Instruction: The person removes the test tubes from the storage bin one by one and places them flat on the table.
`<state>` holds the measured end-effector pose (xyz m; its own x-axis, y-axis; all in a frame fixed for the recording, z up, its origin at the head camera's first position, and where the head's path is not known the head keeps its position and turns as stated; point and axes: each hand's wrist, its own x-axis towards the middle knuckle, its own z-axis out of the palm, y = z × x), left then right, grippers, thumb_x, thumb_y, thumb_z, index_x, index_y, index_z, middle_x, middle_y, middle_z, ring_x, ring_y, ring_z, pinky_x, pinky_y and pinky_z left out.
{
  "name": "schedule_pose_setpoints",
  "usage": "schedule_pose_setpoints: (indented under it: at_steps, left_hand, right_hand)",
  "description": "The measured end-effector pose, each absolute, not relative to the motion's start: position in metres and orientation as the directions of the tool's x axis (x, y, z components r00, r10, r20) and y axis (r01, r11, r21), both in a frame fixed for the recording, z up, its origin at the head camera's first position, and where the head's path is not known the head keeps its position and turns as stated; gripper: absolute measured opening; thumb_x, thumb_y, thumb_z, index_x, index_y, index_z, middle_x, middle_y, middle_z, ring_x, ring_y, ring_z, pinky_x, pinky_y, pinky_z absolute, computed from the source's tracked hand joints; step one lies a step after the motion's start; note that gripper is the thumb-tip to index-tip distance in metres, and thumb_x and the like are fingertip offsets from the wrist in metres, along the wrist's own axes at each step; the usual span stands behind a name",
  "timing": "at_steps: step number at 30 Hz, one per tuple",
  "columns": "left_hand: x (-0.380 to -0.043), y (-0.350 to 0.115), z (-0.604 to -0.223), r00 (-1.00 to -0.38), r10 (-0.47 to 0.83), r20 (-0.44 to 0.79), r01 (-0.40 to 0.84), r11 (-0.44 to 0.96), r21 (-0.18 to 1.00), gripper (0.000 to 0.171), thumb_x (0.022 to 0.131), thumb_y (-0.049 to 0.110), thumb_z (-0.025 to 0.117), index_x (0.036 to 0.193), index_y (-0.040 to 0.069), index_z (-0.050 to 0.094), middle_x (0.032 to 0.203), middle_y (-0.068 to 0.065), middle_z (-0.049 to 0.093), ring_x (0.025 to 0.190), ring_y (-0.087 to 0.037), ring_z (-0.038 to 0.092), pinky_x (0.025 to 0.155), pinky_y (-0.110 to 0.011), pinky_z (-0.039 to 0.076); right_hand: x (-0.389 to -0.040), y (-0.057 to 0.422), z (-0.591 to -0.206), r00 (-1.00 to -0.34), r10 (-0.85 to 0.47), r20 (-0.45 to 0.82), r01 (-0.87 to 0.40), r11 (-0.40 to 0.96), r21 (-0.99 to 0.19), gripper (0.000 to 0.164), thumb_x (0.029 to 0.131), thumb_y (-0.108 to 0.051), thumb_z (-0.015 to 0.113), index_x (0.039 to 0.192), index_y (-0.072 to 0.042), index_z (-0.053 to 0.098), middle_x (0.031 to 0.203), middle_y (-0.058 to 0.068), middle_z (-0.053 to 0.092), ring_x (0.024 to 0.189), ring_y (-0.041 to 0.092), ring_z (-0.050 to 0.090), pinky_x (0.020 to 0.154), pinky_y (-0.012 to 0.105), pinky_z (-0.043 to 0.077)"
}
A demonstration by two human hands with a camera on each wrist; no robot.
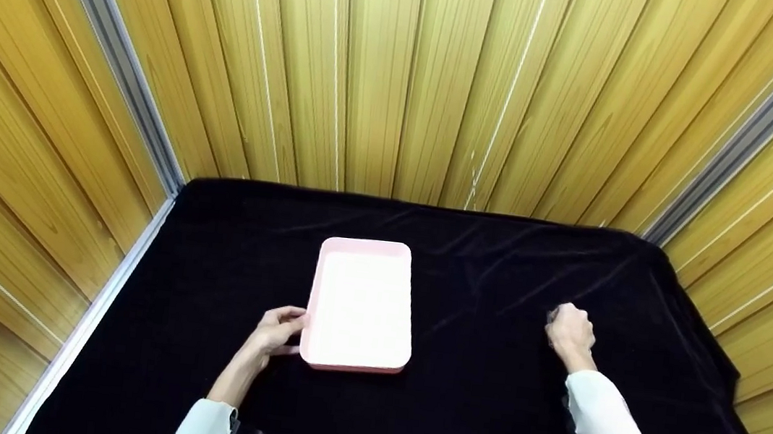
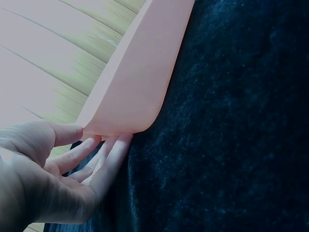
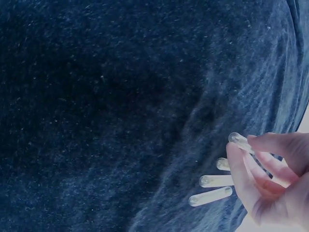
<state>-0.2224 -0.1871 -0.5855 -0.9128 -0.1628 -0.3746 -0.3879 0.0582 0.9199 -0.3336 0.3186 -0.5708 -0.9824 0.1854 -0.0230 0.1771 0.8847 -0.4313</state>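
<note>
A shallow pink tray [image 1: 361,309] with rounded corners and a pale inside lies on the black cloth. My left hand [image 1: 275,330] holds its left side near the front corner. In the left wrist view the thumb [image 2: 67,134] meets the rim, and the other fingertips reach the wall's lower edge. Away to the right, my right hand [image 1: 571,333] is low over the cloth. It pinches a small clear tube [image 3: 240,141] between thumb and fingers, as the right wrist view shows. More such tubes [image 3: 210,197] lie by the fingers, partly hidden behind them.
Black velvety cloth [image 1: 467,401] covers the table, with creases toward the back right. Wood-patterned panels [image 1: 402,80] rise behind and on both sides. Grey metal strips [image 1: 122,48] run along the corners.
</note>
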Motion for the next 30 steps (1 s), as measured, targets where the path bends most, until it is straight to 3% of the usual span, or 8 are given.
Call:
schedule_pose_setpoints:
  at_steps: [6,10,15,20,23,26,30]
  left_hand:
    - [-0.223,-0.187,-0.586,-0.916,-0.143,-0.375,-0.387,0.059,0.920,0.032,0.102,0.014,0.062,0.128,-0.005,0.063,0.109,-0.012,0.068,0.099,-0.020,0.065,0.073,-0.035,0.064]
    - [-0.224,-0.187,-0.587,-0.918,-0.134,-0.373,-0.383,0.058,0.922,0.033,0.102,0.013,0.061,0.130,-0.005,0.061,0.112,-0.013,0.067,0.101,-0.020,0.065,0.074,-0.036,0.064]
    - [-0.222,-0.189,-0.585,-0.914,-0.140,-0.380,-0.389,0.047,0.920,0.034,0.102,0.013,0.062,0.130,-0.005,0.061,0.111,-0.012,0.067,0.099,-0.019,0.065,0.074,-0.035,0.065]
    - [-0.222,-0.192,-0.585,-0.911,-0.152,-0.383,-0.393,0.036,0.919,0.033,0.102,0.014,0.062,0.129,-0.005,0.062,0.109,-0.012,0.067,0.096,-0.018,0.066,0.073,-0.034,0.065]
    - [-0.222,-0.192,-0.586,-0.916,-0.147,-0.374,-0.384,0.040,0.923,0.033,0.102,0.013,0.062,0.129,-0.005,0.062,0.108,-0.012,0.068,0.095,-0.018,0.066,0.071,-0.034,0.064]
    - [-0.222,-0.190,-0.585,-0.920,-0.141,-0.365,-0.373,0.038,0.927,0.033,0.102,0.013,0.062,0.129,-0.006,0.061,0.108,-0.012,0.067,0.096,-0.018,0.066,0.072,-0.034,0.065]
    - [-0.221,-0.188,-0.584,-0.921,-0.135,-0.365,-0.372,0.031,0.928,0.034,0.102,0.014,0.062,0.129,-0.007,0.061,0.109,-0.012,0.067,0.097,-0.019,0.066,0.072,-0.036,0.065]
  right_hand:
    - [-0.329,0.323,-0.572,-0.976,0.216,-0.002,0.198,0.890,-0.411,0.019,0.094,-0.012,0.057,0.086,0.002,0.068,0.107,0.040,0.066,0.095,0.059,0.065,0.066,0.063,0.055]
    - [-0.327,0.327,-0.573,-0.976,0.216,0.009,0.194,0.894,-0.404,0.019,0.092,-0.009,0.055,0.089,0.007,0.065,0.105,0.042,0.065,0.093,0.060,0.065,0.063,0.063,0.055]
    - [-0.327,0.327,-0.569,-0.969,0.245,0.006,0.219,0.877,-0.428,0.019,0.089,-0.010,0.053,0.083,0.004,0.064,0.098,0.039,0.067,0.091,0.058,0.066,0.061,0.060,0.055]
    - [-0.336,0.310,-0.552,-0.973,0.229,-0.024,0.212,0.849,-0.484,0.021,0.088,-0.014,0.054,0.081,-0.002,0.070,0.072,0.021,0.071,0.063,0.036,0.070,0.054,0.046,0.055]
    - [-0.341,0.288,-0.538,-0.981,0.191,-0.027,0.178,0.841,-0.510,0.023,0.089,-0.018,0.057,0.093,-0.004,0.074,0.076,0.015,0.074,0.050,0.020,0.066,0.054,0.040,0.056]
    - [-0.342,0.257,-0.527,-0.989,0.146,-0.013,0.132,0.847,-0.514,0.025,0.089,-0.020,0.058,0.100,-0.007,0.077,0.086,0.015,0.076,0.053,0.014,0.065,0.060,0.043,0.058]
    - [-0.339,0.211,-0.522,-0.997,0.077,-0.017,0.074,0.838,-0.540,0.023,0.088,-0.019,0.060,0.097,-0.011,0.079,0.081,0.010,0.077,0.058,0.020,0.069,0.058,0.039,0.059]
